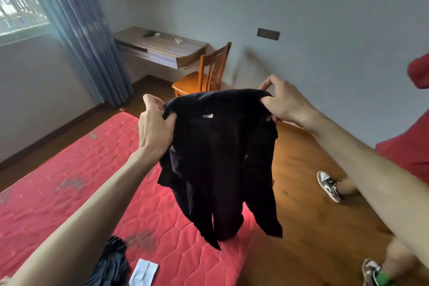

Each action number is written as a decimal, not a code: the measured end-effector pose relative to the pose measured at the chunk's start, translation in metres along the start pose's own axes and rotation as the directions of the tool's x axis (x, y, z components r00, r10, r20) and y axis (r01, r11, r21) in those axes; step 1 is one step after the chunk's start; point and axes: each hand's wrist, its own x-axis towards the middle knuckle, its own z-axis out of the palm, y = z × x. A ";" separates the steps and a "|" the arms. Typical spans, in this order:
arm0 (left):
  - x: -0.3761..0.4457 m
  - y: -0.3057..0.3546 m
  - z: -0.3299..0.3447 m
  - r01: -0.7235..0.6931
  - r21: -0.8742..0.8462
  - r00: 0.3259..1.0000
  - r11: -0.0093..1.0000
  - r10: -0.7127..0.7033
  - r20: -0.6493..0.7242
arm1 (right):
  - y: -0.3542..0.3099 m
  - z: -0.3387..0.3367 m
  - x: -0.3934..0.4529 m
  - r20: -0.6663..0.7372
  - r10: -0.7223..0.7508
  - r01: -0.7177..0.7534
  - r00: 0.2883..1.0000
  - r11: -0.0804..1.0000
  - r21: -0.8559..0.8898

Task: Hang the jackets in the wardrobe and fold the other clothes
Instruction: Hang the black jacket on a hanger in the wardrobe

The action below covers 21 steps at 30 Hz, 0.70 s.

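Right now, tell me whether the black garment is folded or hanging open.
Hanging, unfolded: both hands, left and right, hold the black garment by its top edge above the red mattress.

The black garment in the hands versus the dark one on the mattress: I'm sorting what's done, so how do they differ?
The black garment hangs in the air, gripped by the left hand and right hand; the dark garment lies bunched on the red mattress, untouched. The held one shows fully, the other partly. Both are dark.

Two hands, two black garments
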 end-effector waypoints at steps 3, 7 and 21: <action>-0.009 0.024 0.019 -0.075 0.039 0.997 0.996 0.074 0.017 | 0.022 -0.031 -0.012 -0.033 0.022 -0.022 0.999 1.000 -0.006; -0.026 0.057 0.046 -0.278 0.145 0.961 0.950 0.277 0.026 | 0.054 -0.077 -0.032 -0.106 0.067 -0.070 0.992 0.997 -0.017; -0.099 0.205 0.161 -0.454 -0.181 0.884 0.872 0.466 0.027 | 0.164 -0.226 -0.151 -0.362 0.205 -0.223 0.909 0.975 -0.007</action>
